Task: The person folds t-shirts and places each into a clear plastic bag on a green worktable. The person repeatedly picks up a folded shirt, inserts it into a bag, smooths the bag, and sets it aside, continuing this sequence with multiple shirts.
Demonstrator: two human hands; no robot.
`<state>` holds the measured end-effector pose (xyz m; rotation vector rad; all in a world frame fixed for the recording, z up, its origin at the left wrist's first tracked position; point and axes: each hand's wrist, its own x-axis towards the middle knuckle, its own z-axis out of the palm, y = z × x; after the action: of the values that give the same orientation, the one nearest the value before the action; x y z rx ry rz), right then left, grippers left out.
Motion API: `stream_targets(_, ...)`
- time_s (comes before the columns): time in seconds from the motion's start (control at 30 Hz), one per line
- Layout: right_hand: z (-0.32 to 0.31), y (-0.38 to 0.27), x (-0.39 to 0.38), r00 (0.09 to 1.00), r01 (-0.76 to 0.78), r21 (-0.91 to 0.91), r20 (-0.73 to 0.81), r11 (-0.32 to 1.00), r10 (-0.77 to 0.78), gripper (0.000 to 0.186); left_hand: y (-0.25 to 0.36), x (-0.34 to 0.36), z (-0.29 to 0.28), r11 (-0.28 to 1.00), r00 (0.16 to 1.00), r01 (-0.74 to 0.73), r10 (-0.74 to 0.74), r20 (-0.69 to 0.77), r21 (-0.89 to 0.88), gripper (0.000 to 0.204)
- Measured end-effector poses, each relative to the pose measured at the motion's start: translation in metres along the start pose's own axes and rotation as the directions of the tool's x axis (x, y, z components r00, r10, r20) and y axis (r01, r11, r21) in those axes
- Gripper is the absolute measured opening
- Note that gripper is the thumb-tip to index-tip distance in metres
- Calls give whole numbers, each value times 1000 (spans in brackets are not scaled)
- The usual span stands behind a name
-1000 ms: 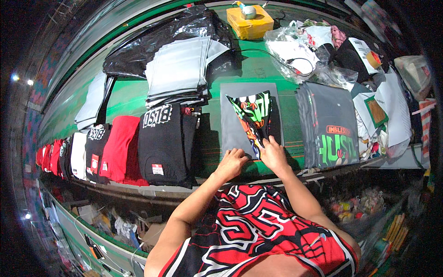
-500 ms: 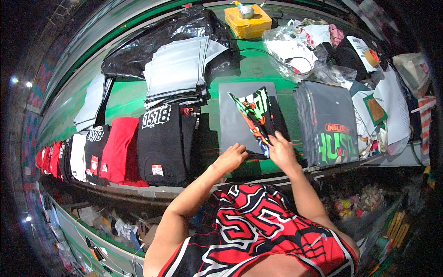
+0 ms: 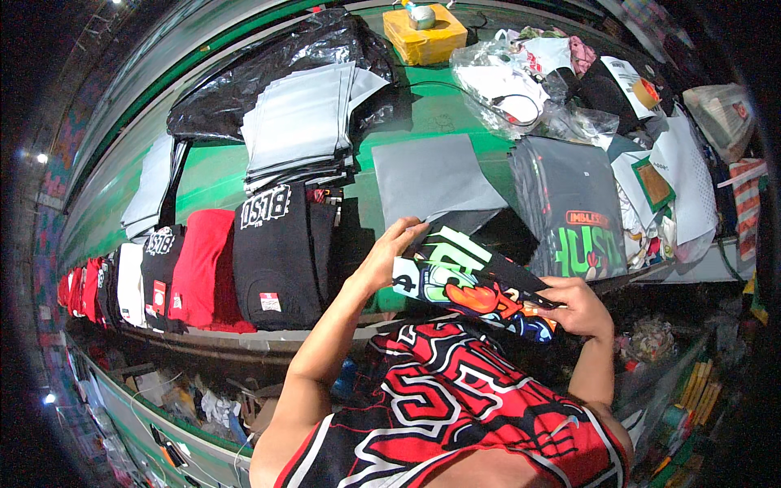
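Note:
Pinched in my right hand (image 3: 579, 305) is the right end of a folded black garment (image 3: 476, 281) with a bright green, orange and white print. The garment is tilted, near my body, in front of the table edge. The curled fingers of my left hand (image 3: 394, 250) are at the near edge of a flat grey plastic bag (image 3: 431, 175), and seem to grip it. That edge is raised a little, with a dark inside showing. The garment's left end reaches just under my left hand; whether they touch is hard to tell.
A row of folded black, red and white garments (image 3: 281, 260) lines the table's left. Behind are stacked grey bags (image 3: 297, 122), a black plastic sheet (image 3: 220, 93) and a yellow box (image 3: 425, 37). Bagged garments (image 3: 561, 179) and a cluttered heap (image 3: 651, 175) lie right.
My right hand has moved right and toward my body, swinging the garment from upright over the bag to nearly level in front of it. My left hand has moved slightly, and the bag's near edge has lifted.

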<state>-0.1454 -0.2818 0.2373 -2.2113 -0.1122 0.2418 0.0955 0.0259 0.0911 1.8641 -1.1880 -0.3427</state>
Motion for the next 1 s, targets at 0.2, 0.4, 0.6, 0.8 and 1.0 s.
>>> stream_targets(0.2,6,-4,-4,976,-203,-107,-108,973,192,27,2,-4,1,996,1000,14,-15,-11,-91,61)
stream_targets(0.4,24,-11,7,970,-130,-325,-235,937,53,33,5,4,10,958,988,126,-146,-59,-256,59)
stream_targets(0.6,55,-34,26,990,-137,-551,-109,823,92,39,33,30,22,983,998,-32,23,51,179,77)
stream_targets(0.8,70,-33,58,971,-185,-579,-233,794,56,38,67,28,32,969,990,-118,131,-48,216,75)
stream_targets(1.0,84,-10,83,938,-256,-588,-344,767,49,36,84,19,38,977,973,-199,206,-101,74,77)
